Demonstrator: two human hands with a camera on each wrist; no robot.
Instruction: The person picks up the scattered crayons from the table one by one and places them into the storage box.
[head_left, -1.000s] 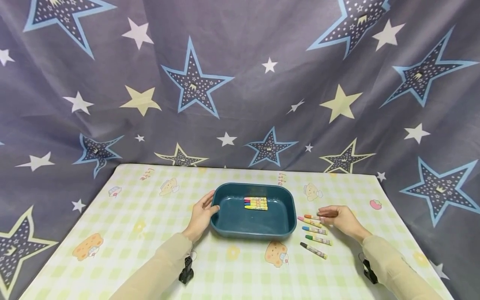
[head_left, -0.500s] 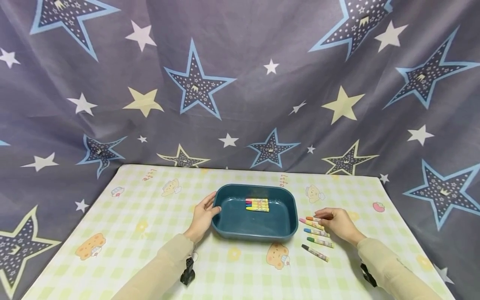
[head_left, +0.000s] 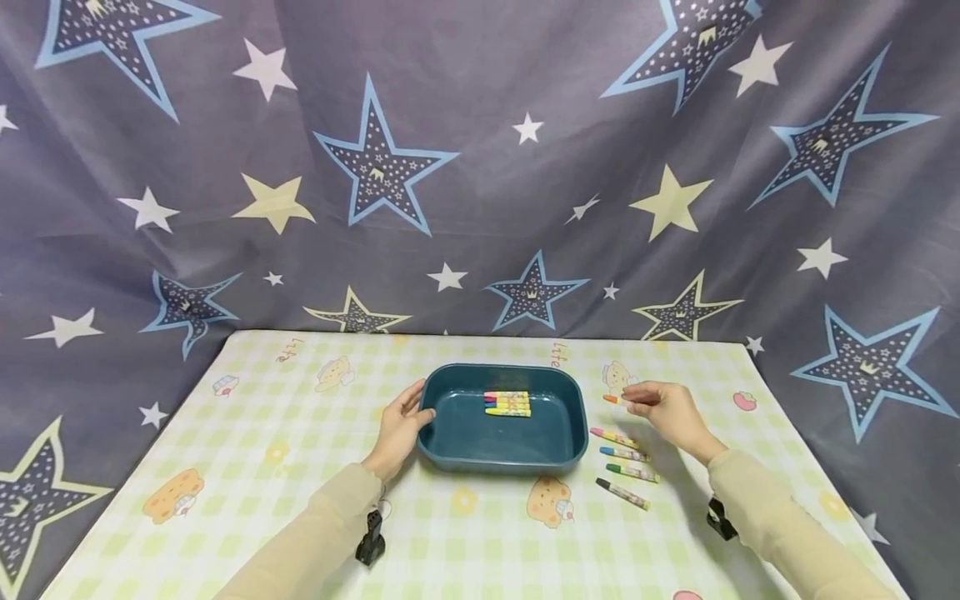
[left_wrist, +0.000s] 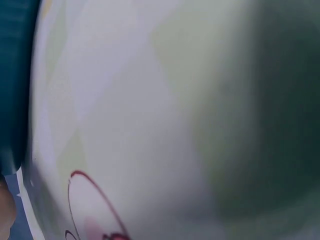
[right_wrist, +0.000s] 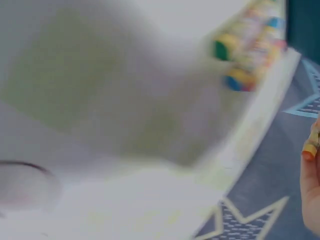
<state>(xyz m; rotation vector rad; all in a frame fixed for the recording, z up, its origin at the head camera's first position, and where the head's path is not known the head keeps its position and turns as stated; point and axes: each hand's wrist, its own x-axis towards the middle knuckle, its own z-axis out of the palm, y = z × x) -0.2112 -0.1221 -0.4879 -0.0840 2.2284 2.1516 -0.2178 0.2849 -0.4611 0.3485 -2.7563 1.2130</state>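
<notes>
A dark teal plastic basin (head_left: 480,442) stands mid-table with several crayons (head_left: 507,404) side by side inside. My left hand (head_left: 397,432) holds its left wall, thumb over the rim and fingers outside. Between thumb and fingers, my right hand (head_left: 671,417) pinches an orange-tipped crayon (head_left: 611,398) above the table, right of the basin. Most of that crayon is hidden by the fingers; its other end (right_wrist: 309,151) shows in the right wrist view. Below the right hand lie a pink crayon (head_left: 613,437), a blue crayon (head_left: 624,454), a green crayon (head_left: 632,473) and a black crayon (head_left: 622,493).
A green-and-white checked cloth (head_left: 300,533) with cartoon prints covers the table. Behind it hangs a grey curtain (head_left: 480,208) patterned with stars. The left wrist view shows mainly the cloth and the basin's side (left_wrist: 15,90).
My right hand has picked up the orange crayon from beside the pink one and raised it up and away from the row. The left hand stays on the basin.
</notes>
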